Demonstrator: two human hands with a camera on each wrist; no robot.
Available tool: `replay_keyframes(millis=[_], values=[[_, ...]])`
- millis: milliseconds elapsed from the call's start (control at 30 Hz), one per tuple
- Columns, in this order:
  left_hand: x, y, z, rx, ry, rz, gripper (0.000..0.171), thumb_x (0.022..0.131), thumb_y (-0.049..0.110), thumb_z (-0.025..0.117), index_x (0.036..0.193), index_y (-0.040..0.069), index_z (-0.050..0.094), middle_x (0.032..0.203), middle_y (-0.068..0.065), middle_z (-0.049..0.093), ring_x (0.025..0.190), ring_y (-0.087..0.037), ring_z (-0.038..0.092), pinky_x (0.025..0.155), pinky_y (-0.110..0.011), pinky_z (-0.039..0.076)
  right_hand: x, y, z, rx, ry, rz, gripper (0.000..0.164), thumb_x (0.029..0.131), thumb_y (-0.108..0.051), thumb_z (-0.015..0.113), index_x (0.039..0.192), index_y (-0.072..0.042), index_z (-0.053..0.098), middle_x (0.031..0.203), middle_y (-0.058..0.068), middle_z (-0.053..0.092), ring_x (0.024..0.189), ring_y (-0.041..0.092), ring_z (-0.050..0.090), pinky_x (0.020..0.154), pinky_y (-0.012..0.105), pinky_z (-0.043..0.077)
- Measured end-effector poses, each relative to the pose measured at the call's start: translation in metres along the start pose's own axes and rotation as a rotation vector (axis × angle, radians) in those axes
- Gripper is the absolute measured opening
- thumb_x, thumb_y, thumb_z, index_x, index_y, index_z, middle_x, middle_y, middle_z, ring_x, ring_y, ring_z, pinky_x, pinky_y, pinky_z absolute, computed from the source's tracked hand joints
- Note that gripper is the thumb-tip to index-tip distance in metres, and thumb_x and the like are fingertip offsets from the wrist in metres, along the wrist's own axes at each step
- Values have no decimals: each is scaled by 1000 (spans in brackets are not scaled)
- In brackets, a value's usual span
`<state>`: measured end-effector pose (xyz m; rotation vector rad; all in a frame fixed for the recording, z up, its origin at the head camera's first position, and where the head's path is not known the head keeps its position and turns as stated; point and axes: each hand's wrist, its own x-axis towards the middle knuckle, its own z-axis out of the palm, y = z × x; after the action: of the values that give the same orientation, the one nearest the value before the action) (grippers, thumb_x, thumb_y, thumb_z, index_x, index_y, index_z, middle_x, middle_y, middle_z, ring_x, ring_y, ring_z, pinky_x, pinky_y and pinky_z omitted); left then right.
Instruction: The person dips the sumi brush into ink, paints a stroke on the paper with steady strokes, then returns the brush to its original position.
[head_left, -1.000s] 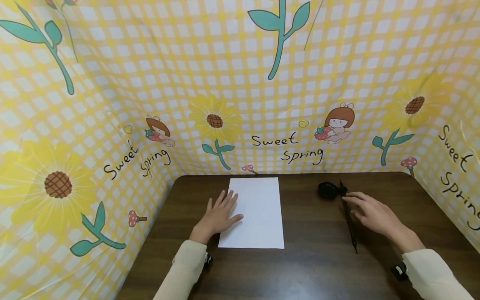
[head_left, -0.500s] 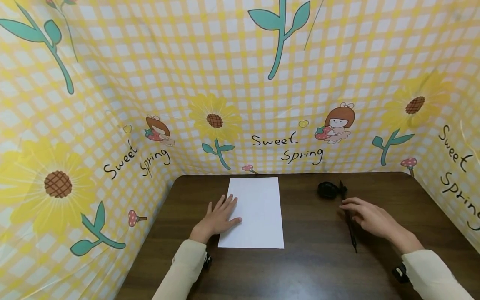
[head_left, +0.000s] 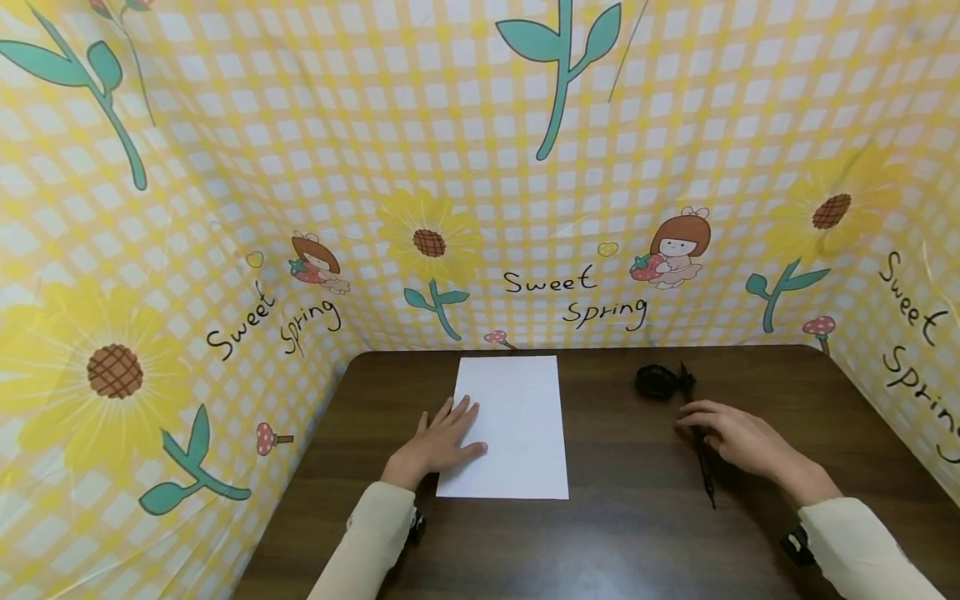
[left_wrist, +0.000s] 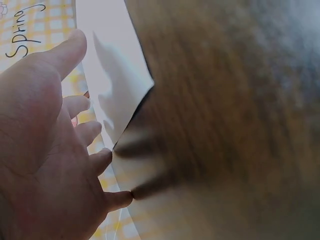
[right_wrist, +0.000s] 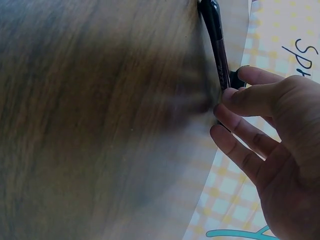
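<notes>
We take the white sheet (head_left: pixel 517 425) as our landmark; it lies flat on the dark wooden table (head_left: pixel 517 550). The left hand (head_left: pixel 437 443) lies over its left edge, fingers spread wide and thumb over the paper, grasping nothing that we can see. Well to the right of the sheet is a slim black rod (right_wrist: pixel 219 47), pen-like, with the right hand (head_left: pixel 750 437) over its middle. From the right wrist we see the thumb tip overlapping the rod, the fingers near it; that gap looks narrow, but we cannot tell whether they pinch the rod or only touch it. Also right of the sheet, beside the rod's far end, sits a round black thing (head_left: pixel 655 381); we cannot tell whether the two are joined. We judge the step in hand to be taking hold of the rod while the left hand steadies the sheet. The next move, as we read it, calls for a sure pinch of thumb and fingertips, care around that round thing, and a light left palm so that the sheet stays put.
</notes>
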<state>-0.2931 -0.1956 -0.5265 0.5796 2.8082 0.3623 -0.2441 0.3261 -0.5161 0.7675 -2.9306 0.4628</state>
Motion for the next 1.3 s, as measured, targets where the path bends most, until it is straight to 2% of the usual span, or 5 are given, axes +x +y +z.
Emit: replay_keyframes(millis=[267, 500, 767, 1133, 1300], values=[[-3, -1, 0, -26, -14, 14, 84, 107, 63, 51, 171, 14, 26, 181, -12, 13, 167, -43, 6, 125, -80, 5, 3, 2, 4, -5, -8, -32, 42, 90, 11, 72, 125, -12, 78, 141, 14, 67, 120, 39, 69, 72, 32, 53], [-1, -1, 4, 3, -31, -10, 82, 107, 62, 51, 172, 18, 25, 181, -8, 11, 168, -40, 5, 126, -77, 6, 3, 3, 6, 23, -8, -60, 41, 88, 15, 72, 118, -11, 80, 139, 17, 68, 123, 44, 66, 90, 55, 59], [-1, 1, 5, 19, -18, -13, 82, 106, 63, 52, 171, 20, 28, 181, -8, 14, 167, -40, 8, 125, -78, 9, 2, 1, 6, 5, -4, -55, 37, 87, 13, 74, 111, -14, 81, 134, 14, 71, 118, 40, 67, 88, 51, 59], [-3, -3, 7, -57, 3, 25, 84, 106, 66, 49, 171, 17, 27, 181, -11, 13, 167, -43, 5, 124, -81, 1, 2, 1, 6, 32, -1, -40, 33, 88, 14, 74, 107, -12, 81, 130, 15, 72, 117, 42, 68, 90, 53, 60], [-5, 2, 0, -49, -18, 0, 82, 107, 60, 54, 171, 16, 27, 181, -10, 12, 167, -41, 4, 126, -78, 0, 3, 1, 6, 27, 25, -56, 32, 86, 15, 75, 104, -11, 81, 127, 15, 73, 114, 42, 69, 88, 52, 61]])
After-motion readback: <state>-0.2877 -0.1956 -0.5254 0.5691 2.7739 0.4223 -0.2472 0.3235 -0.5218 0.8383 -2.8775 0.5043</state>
